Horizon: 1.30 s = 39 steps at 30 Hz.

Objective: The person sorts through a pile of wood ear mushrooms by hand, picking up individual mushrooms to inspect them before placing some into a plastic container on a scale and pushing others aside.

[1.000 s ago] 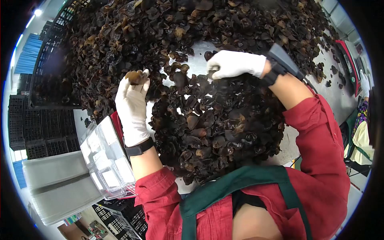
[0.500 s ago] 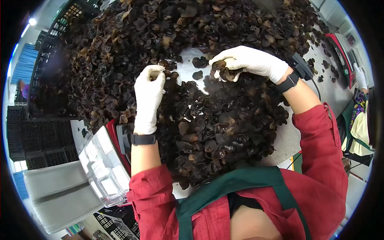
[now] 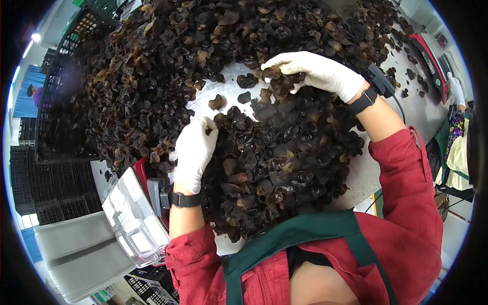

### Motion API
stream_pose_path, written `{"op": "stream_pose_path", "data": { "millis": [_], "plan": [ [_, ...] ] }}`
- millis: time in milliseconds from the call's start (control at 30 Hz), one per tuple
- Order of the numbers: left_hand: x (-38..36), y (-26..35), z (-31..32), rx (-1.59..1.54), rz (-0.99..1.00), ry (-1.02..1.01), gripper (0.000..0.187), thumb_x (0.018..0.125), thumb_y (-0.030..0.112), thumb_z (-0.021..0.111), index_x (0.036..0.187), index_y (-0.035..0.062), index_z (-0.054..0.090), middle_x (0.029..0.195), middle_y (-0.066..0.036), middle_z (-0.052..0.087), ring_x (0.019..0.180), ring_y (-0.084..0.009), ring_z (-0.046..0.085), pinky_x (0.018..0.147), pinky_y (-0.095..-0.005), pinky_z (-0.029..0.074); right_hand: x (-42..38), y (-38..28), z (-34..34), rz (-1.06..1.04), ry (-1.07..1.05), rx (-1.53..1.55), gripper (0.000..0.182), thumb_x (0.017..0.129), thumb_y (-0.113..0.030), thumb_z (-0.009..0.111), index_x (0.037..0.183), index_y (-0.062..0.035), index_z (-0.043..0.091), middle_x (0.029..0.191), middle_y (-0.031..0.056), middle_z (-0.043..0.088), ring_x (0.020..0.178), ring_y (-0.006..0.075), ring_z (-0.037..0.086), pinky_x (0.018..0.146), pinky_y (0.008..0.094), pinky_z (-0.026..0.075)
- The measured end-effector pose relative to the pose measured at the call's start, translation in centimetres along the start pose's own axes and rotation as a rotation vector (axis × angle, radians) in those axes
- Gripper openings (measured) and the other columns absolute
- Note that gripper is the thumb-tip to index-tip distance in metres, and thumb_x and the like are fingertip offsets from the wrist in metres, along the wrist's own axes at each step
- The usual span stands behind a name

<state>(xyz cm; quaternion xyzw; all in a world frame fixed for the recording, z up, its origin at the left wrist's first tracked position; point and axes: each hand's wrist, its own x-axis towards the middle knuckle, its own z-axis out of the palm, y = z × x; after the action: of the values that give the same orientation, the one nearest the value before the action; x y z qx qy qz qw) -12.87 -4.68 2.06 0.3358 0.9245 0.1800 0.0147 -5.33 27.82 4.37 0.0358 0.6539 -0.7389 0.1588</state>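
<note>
Head view. Have drawn the left hand (image 3: pixel 195 152) back toward the body since half a second ago, from the edge of the far heap (image 3: pixel 203 30) to the left side of the near pile (image 3: pixel 269 168). Looks curled, thumb and forefinger ringed; cannot tell whether holding anything. Still grasping a clump of dark frilled pieces (image 3: pixel 281 84) in the right hand's (image 3: pixel 320 73) grip, slightly farther out than before, over the pile's far side. Note a lone brown piece (image 3: pixel 217 102) now lying apart between heap and pile, near two darker ones. Judge the work as mid-handful: right side loaded, left side uncertain, plenty loose in both heap and pile.

Read the table (image 3: pixel 232 92) as smooth pale metal, showing between heap and pile and along the right, strewn there with stray bits. At right, see a red-edged device (image 3: pixel 429 68) and, just beside, a co-worker's gloved hand (image 3: pixel 457 90). At left, a black crate (image 3: pixel 51 109) beside the heap, stacked crates (image 3: pixel 51 183) beyond. Lower left, clear plastic boxes (image 3: pixel 134 218) next to grey trays (image 3: pixel 81 251).
</note>
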Motion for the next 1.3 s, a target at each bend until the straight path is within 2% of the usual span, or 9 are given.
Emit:
{"op": "stream_pose_path", "data": {
  "millis": [67, 367, 533, 733, 767, 800, 900, 1167, 1300],
  "plan": [
    [-0.6, 0.7, -1.2, -0.115, -0.108, -0.156, 0.010, 0.083, 0.013, 0.071, 0.087, 0.0040, 0.069, 0.080, -0.015, 0.068, 0.077, -0.0327, 0.068, 0.069, -0.0374, 0.052, 0.6, 0.7, -0.7, -0.053, -0.035, -0.026, 0.037, 0.095, -0.021, 0.059, 0.131, -0.0120, 0.064, 0.124, 0.0008, 0.065, 0.103, 0.0093, 0.059, 0.070, 0.0241, 0.050],
    [-1.7, 5.1, -2.8, 0.080, 0.032, -0.099, 0.016, 0.088, 0.023, 0.068, 0.089, 0.0079, 0.073, 0.079, -0.015, 0.070, 0.076, -0.0328, 0.069, 0.068, -0.0391, 0.053, 1.7, 0.3, -0.7, -0.139, -0.178, 0.270, 0.039, 0.100, -0.030, 0.055, 0.127, -0.0037, 0.064, 0.105, 0.0045, 0.067, 0.085, 0.0146, 0.065, 0.066, 0.0268, 0.054],
    [-3.5, 5.8, -1.3, -0.021, 0.157, -0.359, 0.021, 0.088, 0.025, 0.067, 0.100, 0.0091, 0.070, 0.089, -0.014, 0.070, 0.087, -0.0329, 0.068, 0.076, -0.0405, 0.053, 2.9, -0.8, 0.7, -0.066, 0.070, 0.366, 0.024, 0.098, -0.023, 0.059, 0.107, -0.0028, 0.070, 0.085, 0.0018, 0.066, 0.070, 0.0087, 0.062, 0.054, 0.0202, 0.047],
    [-3.8, 6.4, -1.0, 0.008, 0.161, -0.321, 0.022, 0.087, 0.025, 0.068, 0.101, 0.0078, 0.069, 0.087, -0.013, 0.069, 0.086, -0.0330, 0.068, 0.074, -0.0412, 0.053, 7.9, 0.0, 4.7, -0.293, 0.041, -0.512, 0.020, 0.089, -0.017, 0.064, 0.105, -0.0068, 0.071, 0.079, 0.0043, 0.066, 0.065, 0.0107, 0.058, 0.060, 0.0265, 0.049],
    [-3.9, 6.4, -1.0, 0.001, 0.165, -0.315, 0.021, 0.087, 0.024, 0.068, 0.100, 0.0074, 0.069, 0.087, -0.014, 0.068, 0.086, -0.0329, 0.067, 0.074, -0.0414, 0.053, 7.8, -0.1, 5.5, -0.275, 0.090, -0.642, 0.022, 0.087, -0.017, 0.063, 0.107, -0.0088, 0.070, 0.084, 0.0090, 0.067, 0.065, 0.0173, 0.061, 0.062, 0.0330, 0.052],
    [-3.9, 6.4, -1.0, -0.005, 0.168, -0.309, 0.021, 0.087, 0.024, 0.068, 0.099, 0.0069, 0.068, 0.087, -0.014, 0.068, 0.085, -0.0328, 0.067, 0.074, -0.0416, 0.052, 10.9, 3.7, 4.6, -0.607, 0.198, -1.047, 0.028, 0.084, -0.015, 0.067, 0.110, -0.0060, 0.065, 0.095, 0.0122, 0.066, 0.083, 0.0237, 0.068, 0.069, 0.0357, 0.055],
    [-4.1, 6.0, -1.5, -0.039, 0.159, -0.246, 0.016, 0.086, 0.022, 0.069, 0.093, 0.0077, 0.068, 0.085, -0.013, 0.068, 0.083, -0.0322, 0.067, 0.073, -0.0413, 0.053, 11.2, 5.1, 5.0, -0.470, 0.267, -1.631, 0.027, 0.079, -0.022, 0.072, 0.094, -0.0019, 0.062, 0.096, 0.0171, 0.066, 0.083, 0.0325, 0.069, 0.068, 0.0403, 0.055],
    [3.1, 0.7, 2.2, 0.024, 0.127, 0.226, 0.010, 0.085, 0.016, 0.068, 0.091, 0.0085, 0.066, 0.087, -0.013, 0.067, 0.085, -0.0331, 0.067, 0.073, -0.0409, 0.053, 9.5, 3.6, 3.6, -0.262, 0.108, -1.208, 0.018, 0.084, -0.022, 0.062, 0.095, -0.0079, 0.068, 0.091, 0.0140, 0.069, 0.087, 0.0347, 0.066, 0.077, 0.0428, 0.052],
    [5.1, 0.4, 5.1, 0.065, 0.118, 0.161, 0.017, 0.082, 0.017, 0.071, 0.093, 0.0070, 0.064, 0.091, -0.015, 0.066, 0.093, -0.0351, 0.065, 0.078, -0.0425, 0.052, 6.0, -0.6, 4.4, 0.039, -0.072, -0.808, 0.024, 0.091, -0.026, 0.062, 0.092, -0.0023, 0.067, 0.085, 0.0073, 0.068, 0.079, 0.0185, 0.064, 0.074, 0.0351, 0.051]
  ]
}}
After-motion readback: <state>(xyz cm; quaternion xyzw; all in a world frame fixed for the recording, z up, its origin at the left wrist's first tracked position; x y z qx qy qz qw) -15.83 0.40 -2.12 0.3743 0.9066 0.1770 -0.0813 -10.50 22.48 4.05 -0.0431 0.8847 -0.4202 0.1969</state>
